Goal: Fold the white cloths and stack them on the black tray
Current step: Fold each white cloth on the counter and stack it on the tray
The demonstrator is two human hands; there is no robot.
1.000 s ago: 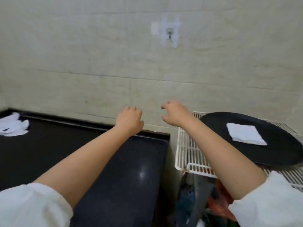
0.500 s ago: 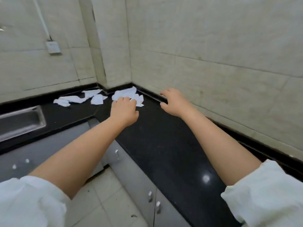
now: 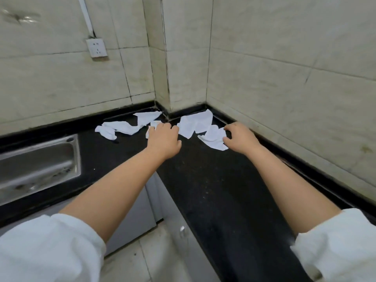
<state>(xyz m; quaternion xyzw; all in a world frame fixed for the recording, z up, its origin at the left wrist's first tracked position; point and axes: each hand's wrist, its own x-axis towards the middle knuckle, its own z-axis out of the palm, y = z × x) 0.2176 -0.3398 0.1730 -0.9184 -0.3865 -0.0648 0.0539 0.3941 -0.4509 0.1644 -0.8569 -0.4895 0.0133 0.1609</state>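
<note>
Head view, both hands now nearer, left hand [image 3: 163, 139] curled over crumpled cloths [image 3: 194, 124], right hand [image 3: 241, 137] open beside them.

One view only here, worn on the head, looking forward and steeply down into the inside corner of a black L-shaped countertop [image 3: 213, 180]. Wide-angle lens: the tiled walls [image 3: 284, 68] bow outward toward the edges. Both forearms run up from the bottom corners of the frame, so the camera sits close above and just behind them, white sleeves [image 3: 46, 247] right under the lens. A steel sink [image 3: 38, 159] clips the left edge, the wall socket [image 3: 96, 47] sits upper left, and floor tiles [image 3: 146, 259] show at bottom centre. No second view to share anything with.
</note>
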